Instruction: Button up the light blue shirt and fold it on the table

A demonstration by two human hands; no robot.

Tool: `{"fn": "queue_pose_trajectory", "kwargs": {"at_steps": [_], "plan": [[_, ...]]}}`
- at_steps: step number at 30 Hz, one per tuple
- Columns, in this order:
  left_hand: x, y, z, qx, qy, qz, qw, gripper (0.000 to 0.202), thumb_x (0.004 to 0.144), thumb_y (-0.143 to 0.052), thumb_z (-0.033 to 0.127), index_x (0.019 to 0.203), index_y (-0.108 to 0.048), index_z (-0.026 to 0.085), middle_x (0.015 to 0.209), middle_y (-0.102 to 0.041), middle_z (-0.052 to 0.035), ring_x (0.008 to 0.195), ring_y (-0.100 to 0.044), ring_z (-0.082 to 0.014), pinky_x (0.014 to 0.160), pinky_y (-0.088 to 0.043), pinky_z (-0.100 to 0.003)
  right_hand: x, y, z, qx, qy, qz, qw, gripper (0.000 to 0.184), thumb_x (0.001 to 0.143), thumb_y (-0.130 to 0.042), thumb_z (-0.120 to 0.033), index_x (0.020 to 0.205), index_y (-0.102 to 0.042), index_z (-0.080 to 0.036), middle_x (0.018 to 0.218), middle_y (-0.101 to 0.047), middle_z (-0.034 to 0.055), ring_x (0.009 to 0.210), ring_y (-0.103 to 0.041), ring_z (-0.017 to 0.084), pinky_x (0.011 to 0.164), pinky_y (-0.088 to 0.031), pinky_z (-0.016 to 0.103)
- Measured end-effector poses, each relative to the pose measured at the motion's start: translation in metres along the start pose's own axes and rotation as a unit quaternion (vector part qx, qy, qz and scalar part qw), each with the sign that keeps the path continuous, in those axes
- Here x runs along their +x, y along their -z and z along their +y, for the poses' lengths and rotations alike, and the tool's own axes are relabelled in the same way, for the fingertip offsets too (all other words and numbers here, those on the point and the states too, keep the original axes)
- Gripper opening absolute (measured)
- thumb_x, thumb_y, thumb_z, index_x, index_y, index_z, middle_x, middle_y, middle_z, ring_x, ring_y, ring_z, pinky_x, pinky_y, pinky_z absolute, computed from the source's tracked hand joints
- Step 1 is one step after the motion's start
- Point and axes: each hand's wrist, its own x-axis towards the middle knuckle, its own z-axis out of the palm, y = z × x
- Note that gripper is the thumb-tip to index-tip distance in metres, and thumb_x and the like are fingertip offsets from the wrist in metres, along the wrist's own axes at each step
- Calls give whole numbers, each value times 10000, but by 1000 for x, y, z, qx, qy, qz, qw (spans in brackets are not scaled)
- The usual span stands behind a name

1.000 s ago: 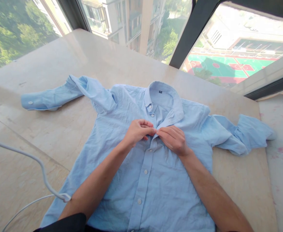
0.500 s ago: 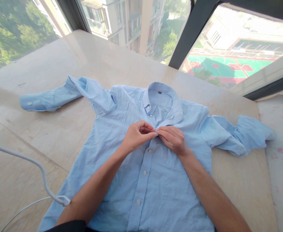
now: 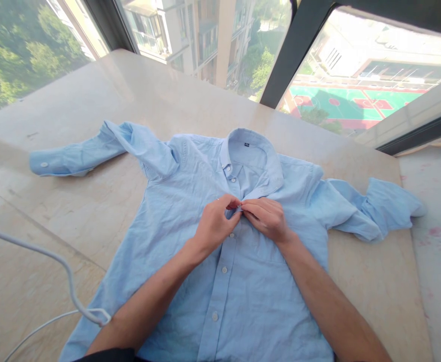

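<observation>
A light blue button-up shirt (image 3: 190, 186) lies front up on the pale stone ledge, its sleeves spread to both sides. My left hand (image 3: 217, 221) pinches the shirt's front placket at the upper chest, thumb and index finger together. Fingertip to fingertip with it, my right hand (image 3: 266, 217) grips the other side of the same opening. The button between the fingers is hidden. Below the hands, a white button (image 3: 224, 270) and another button (image 3: 215, 316) show on the fastened placket. Above, the collar (image 3: 252, 136) stands open.
The stone ledge (image 3: 66, 216) runs up to the windows, with a dark window frame (image 3: 298, 50) behind the shirt. A white cable (image 3: 68, 271) loops in at the left, by my left forearm. Floral-patterned cloth (image 3: 439, 236) covers the right edge.
My left hand has turned slightly and dropped a little, its thumb and finger now closer on the placket. My right hand keeps its grip. The whole view has shifted slightly.
</observation>
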Motion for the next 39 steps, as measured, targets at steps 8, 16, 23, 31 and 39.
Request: {"fn": "queue_pose_trajectory", "kwargs": {"at_steps": [8, 16, 23, 31, 39], "plan": [[-5, -9, -1, 39, 19, 48, 998, 231, 803, -617, 78, 983, -641, 221, 973, -764, -11, 908, -721, -188, 810, -576, -333, 1, 0, 0, 9, -22, -5, 1000, 121, 938, -609, -136, 962, -706, -203, 927, -783, 58, 790, -736, 161, 685, -532, 275], [-4, -13, -5, 18, 37, 64, 997, 274, 816, -614, 70, 1043, -640, 222, 989, -777, -11, 907, -738, -173, 798, -588, -309, 0, -1, 1, 23, -27, -13, 999, 137, 960, -587, -136, 990, -708, -193, 962, -782, 64, 824, -742, 166, 693, -536, 276], [1, -12, -9, -63, 65, 56, 994, 253, 818, -615, 89, 1043, -652, 196, 972, -780, -34, 900, -743, -174, 826, -593, -307, 1, -3, 4, 27, -45, -32, 998, 153, 973, -570, -158, 995, -717, -193, 946, -779, 62, 838, -739, 174, 714, -547, 288], [9, -4, -16, -221, 161, 22, 962, 340, 760, -730, 206, 1078, -624, 151, 926, -780, -80, 876, -748, -215, 793, -588, -315, 2, -5, 6, 53, -61, -45, 996, 170, 961, -571, -143, 1076, -689, -182, 977, -762, 78, 891, -722, 194, 788, -564, 322], [13, -2, -18, -255, 157, 15, 954, 418, 730, -741, 169, 1117, -588, 123, 842, -740, -49, 806, -720, -162, 775, -581, -286, 0, -7, 5, 6, -17, -43, 999, 282, 953, -572, -115, 1227, -626, -155, 1047, -749, 106, 940, -712, 207, 786, -559, 326]]}}
